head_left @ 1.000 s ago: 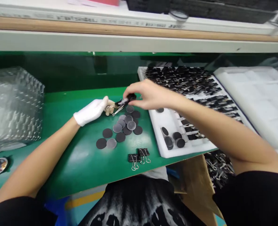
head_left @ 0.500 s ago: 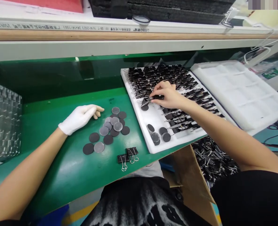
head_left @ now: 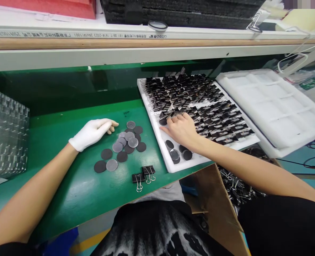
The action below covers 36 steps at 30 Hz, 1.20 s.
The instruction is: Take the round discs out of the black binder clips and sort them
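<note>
My left hand [head_left: 93,133], in a white glove with bare fingertips, rests on the green tabletop with its fingers loosely stretched out and nothing in them. Just right of it lies a loose group of round discs [head_left: 122,156], some black and some clear-faced. My bare right hand [head_left: 181,129] is over the white foam tray [head_left: 164,142], knuckles up and fingers curled down at the near row of black binder clips [head_left: 164,114]. The thumb points left beside a black disc [head_left: 163,122]. Whatever is under the fingers is hidden. More discs [head_left: 174,154] lie in the tray's near-left corner.
Two binder clips [head_left: 143,173] lie near the table's front edge. Stacked clear plastic trays [head_left: 6,135] stand at the left, another white tray [head_left: 275,106] at the right. Below the edge, a cardboard box [head_left: 216,199] stands by a heap of clips [head_left: 234,185]. A shelf [head_left: 106,53] crosses behind.
My right hand has turned knuckles up and come slightly down and left over the tray; the clip it was pinching is now partly covered. My left hand has hardly moved.
</note>
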Each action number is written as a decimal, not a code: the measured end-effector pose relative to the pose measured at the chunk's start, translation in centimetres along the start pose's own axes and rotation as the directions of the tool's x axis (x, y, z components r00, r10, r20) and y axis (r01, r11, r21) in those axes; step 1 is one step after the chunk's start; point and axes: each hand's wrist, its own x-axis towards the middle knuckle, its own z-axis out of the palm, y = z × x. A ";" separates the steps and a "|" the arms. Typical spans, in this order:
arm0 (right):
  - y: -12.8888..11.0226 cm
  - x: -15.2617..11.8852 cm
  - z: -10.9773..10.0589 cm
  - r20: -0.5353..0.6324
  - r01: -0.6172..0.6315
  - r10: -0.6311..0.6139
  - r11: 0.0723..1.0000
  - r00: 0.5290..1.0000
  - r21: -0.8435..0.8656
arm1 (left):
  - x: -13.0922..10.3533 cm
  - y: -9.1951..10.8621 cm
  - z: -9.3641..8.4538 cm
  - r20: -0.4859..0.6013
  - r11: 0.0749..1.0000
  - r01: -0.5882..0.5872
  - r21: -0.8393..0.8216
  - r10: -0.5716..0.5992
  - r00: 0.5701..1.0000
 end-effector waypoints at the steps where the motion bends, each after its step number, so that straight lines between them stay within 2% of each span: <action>1: -0.5 0.1 0.3 0.020 -0.035 0.036 0.999 0.999 -0.020 | 0.0 0.0 0.0 0.003 1.000 0.001 -0.005 0.000 1.000; 4: -1.0 0.4 0.7 0.042 -0.104 0.105 0.994 0.994 -0.020 | -0.1 -0.2 0.1 0.016 1.000 -0.009 -0.009 0.009 1.000; 7: -0.4 -0.4 0.2 -0.020 -0.122 0.123 0.992 0.992 0.042 | -0.1 -0.3 0.1 0.027 1.000 -0.030 0.004 0.030 0.999; 12: 2.6 -1.3 -1.7 -0.129 -0.085 0.110 0.979 0.986 0.185 | -0.1 -0.1 0.0 0.035 0.998 -0.060 0.037 0.059 0.998; 15: 5.3 0.2 -2.7 -0.077 0.085 -0.066 0.954 0.995 0.286 | -0.1 0.1 0.0 0.035 0.997 -0.060 0.045 0.059 0.998; 17: 6.8 1.5 -3.3 0.015 0.197 -0.217 0.912 0.976 0.360 | -0.1 0.2 0.1 0.038 0.998 -0.054 0.039 0.052 0.998; 19: 7.7 2.5 -3.9 0.067 0.246 -0.300 0.874 0.952 0.420 | -0.1 0.2 0.2 0.041 0.998 -0.051 0.032 0.049 0.998; 22: 7.9 3.2 -4.8 0.124 0.277 -0.364 0.853 0.923 0.442 | -0.2 0.2 0.2 0.038 0.998 -0.058 0.028 0.057 0.998; 26: 7.6 3.7 -4.8 0.244 0.273 -0.371 0.894 0.896 0.356 | -0.2 0.3 0.2 0.045 0.997 -0.076 0.018 0.075 0.996; 32: 7.3 4.4 -3.7 0.152 0.310 -0.398 0.860 0.905 0.406 | -0.2 0.5 0.2 0.048 0.997 -0.075 0.021 0.074 0.996; 36: 6.9 4.3 -3.2 0.168 0.301 -0.374 0.889 0.912 0.345 | -0.2 0.4 0.3 0.046 0.998 -0.066 0.013 0.066 0.997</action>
